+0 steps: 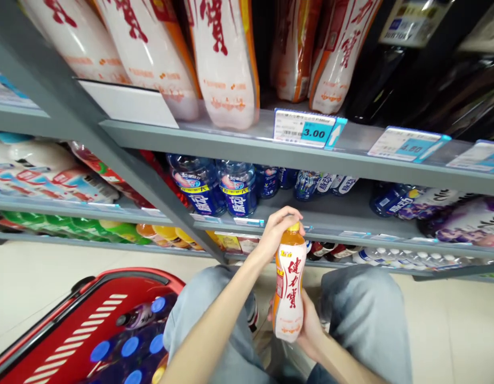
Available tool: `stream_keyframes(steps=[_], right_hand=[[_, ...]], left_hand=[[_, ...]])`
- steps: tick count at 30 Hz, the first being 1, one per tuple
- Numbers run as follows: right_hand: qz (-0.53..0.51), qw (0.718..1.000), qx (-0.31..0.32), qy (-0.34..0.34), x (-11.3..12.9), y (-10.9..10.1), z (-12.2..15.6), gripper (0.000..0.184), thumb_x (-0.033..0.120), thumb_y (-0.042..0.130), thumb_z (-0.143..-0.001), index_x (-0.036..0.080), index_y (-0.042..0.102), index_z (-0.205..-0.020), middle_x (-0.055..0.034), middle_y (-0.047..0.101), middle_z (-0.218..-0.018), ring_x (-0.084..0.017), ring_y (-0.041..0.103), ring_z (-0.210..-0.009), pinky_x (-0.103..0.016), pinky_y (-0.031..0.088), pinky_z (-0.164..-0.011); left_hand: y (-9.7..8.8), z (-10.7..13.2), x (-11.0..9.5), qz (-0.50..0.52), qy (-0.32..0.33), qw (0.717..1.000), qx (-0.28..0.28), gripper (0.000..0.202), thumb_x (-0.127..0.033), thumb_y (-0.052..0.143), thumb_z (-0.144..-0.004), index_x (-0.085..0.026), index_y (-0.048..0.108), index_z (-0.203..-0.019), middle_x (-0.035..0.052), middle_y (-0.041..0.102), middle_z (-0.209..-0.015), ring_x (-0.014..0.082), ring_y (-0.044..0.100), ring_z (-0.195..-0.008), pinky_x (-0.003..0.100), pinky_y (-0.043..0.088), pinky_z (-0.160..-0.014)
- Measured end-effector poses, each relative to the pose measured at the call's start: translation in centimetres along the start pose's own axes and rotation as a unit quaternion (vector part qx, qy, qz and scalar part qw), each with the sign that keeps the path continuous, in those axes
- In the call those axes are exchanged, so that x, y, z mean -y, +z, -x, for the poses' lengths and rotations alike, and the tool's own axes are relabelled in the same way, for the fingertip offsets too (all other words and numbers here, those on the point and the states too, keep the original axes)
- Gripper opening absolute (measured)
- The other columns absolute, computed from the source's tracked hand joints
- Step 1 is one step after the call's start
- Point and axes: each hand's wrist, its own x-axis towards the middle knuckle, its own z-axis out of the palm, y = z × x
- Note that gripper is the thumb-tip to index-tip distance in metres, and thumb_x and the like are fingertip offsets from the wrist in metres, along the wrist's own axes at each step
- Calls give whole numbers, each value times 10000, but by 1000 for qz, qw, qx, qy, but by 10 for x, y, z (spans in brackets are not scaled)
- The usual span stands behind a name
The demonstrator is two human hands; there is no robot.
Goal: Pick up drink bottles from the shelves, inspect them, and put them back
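Observation:
A drink bottle (291,288) with a white label, red characters and a yellow cap stands nearly upright between my knees. My left hand (279,229) is closed over its cap from above. Behind the lower part of the bottle, my right hand (308,320) wraps round it, with most of its fingers hidden. Several similar large bottles (226,64) lean on the upper shelf, above a price tag (309,128) reading 3.00.
A red shopping basket (82,314) at lower left holds several blue-capped bottles (130,346). Ahead, the middle shelf (343,216) carries blue drink bottles (236,186). Its grey edges and a slanting post (122,144) lie close in front of my knees. Packed bottles (407,256) fill the lowest shelf.

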Motion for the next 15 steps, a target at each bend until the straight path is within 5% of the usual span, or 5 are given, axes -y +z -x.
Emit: stream_keyframes(steps=[10,15], right_hand=[[-9,996,-58,-65,8,15,-4,557,638,761,-697,139,758,-945,-67,771,-792,-221,699,-658,-329,535,-646],[-43,994,-52,-81,5,14,-16,591,660,822,-599,150,774,-894,-58,777,-764,-212,685,-596,-334,550,-599]], left_hand=[[2,7,-5,-16,-6,1000,13,250,-293,739,-792,-173,611,-971,50,733,-888,173,669,-814,261,492,-733],[3,5,-8,-20,-15,1000,18,280,-310,734,-788,-161,596,-982,96,755,-955,205,696,-815,292,509,-717]])
